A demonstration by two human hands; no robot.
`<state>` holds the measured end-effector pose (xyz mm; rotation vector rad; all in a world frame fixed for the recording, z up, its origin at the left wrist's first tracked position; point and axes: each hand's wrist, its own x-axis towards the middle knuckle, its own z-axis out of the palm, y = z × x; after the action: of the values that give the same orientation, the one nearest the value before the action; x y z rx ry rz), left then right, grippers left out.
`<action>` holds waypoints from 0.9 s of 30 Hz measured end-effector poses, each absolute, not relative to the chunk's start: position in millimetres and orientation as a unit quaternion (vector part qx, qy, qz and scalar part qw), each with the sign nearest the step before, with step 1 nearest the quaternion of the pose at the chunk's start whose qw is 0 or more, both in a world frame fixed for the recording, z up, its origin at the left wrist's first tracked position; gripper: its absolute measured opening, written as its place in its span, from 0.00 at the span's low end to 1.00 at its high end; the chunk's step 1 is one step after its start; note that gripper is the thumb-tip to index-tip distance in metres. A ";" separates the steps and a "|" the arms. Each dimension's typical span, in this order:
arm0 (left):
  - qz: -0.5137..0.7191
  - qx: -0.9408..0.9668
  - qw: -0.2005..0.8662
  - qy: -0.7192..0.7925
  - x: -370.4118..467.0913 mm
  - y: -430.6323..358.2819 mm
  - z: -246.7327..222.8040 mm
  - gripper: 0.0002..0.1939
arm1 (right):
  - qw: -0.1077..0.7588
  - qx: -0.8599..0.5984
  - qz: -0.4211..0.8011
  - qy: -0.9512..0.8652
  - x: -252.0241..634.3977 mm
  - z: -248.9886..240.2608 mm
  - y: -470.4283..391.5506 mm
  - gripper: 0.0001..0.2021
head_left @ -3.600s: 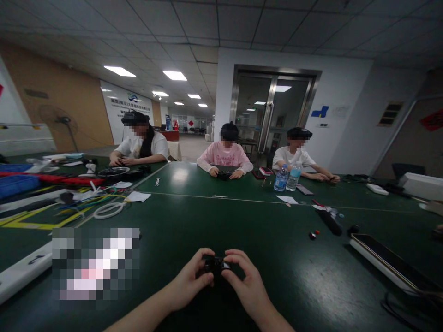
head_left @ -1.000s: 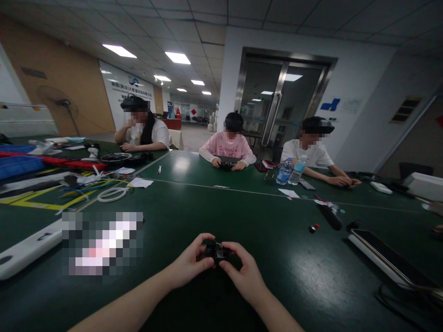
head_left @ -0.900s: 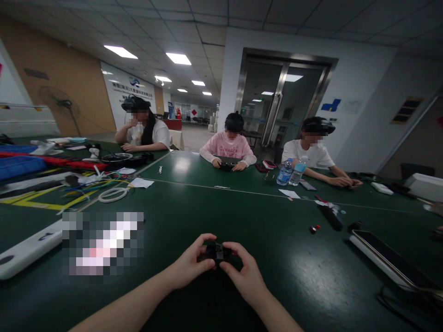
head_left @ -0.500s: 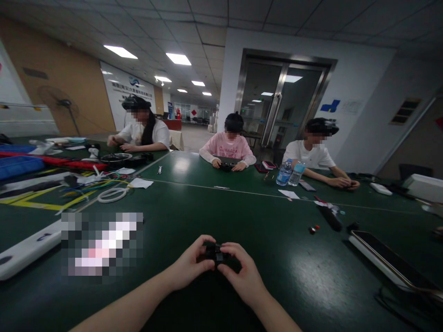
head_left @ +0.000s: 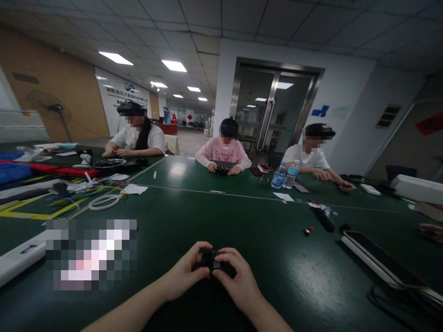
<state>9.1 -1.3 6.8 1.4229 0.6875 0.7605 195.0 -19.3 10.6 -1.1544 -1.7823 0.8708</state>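
While the left hand [head_left: 185, 273] has its thumb and bent fingers pinching the left end of a small black gadget [head_left: 212, 260], the right hand [head_left: 240, 279] is doing pretty much the same on the right end, so it's caught between the two. The gadget is over the near part of the green table [head_left: 166, 230], can't tell if it touches the top, and the fingers hide a fair bit of it. Left of the gadget there's a long white bar [head_left: 20, 260] and a pixelated patch, with a white coil [head_left: 104, 202] farther off that way. Off to its right you get some tiny red and white bits [head_left: 307, 231] and a dark slab with a gold rim [head_left: 380, 258]. Beyond it are two plastic bottles [head_left: 284, 177], kinda to the right, and straight past it sits a person in a pink top [head_left: 224, 153], both hands on something dark
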 end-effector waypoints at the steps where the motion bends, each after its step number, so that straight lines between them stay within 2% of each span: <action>1: 0.334 0.622 0.640 0.302 8.6 -1.1 5.7 0.22 | 0.411 -0.460 0.347 -0.707 195.0 11.5 -19.8 0.09; 6: 0.339 0.619 0.641 0.302 7.1 0.1 0.8 0.25 | 0.409 -0.462 0.343 -0.708 195.1 13.3 -20.7 0.09; 14: 0.349 0.634 0.629 0.286 9.4 1.3 -1.1 0.20 | 0.421 -0.457 0.326 -0.713 194.5 9.5 -18.1 0.11; 27: 0.340 0.624 0.637 0.299 9.0 0.0 1.2 0.22 | 0.411 -0.465 0.340 -0.707 194.2 11.5 -19.7 0.09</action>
<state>9.0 0.0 1.2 1.4252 0.6829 0.7756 194.2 -19.7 11.5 -1.1702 -1.7785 0.8551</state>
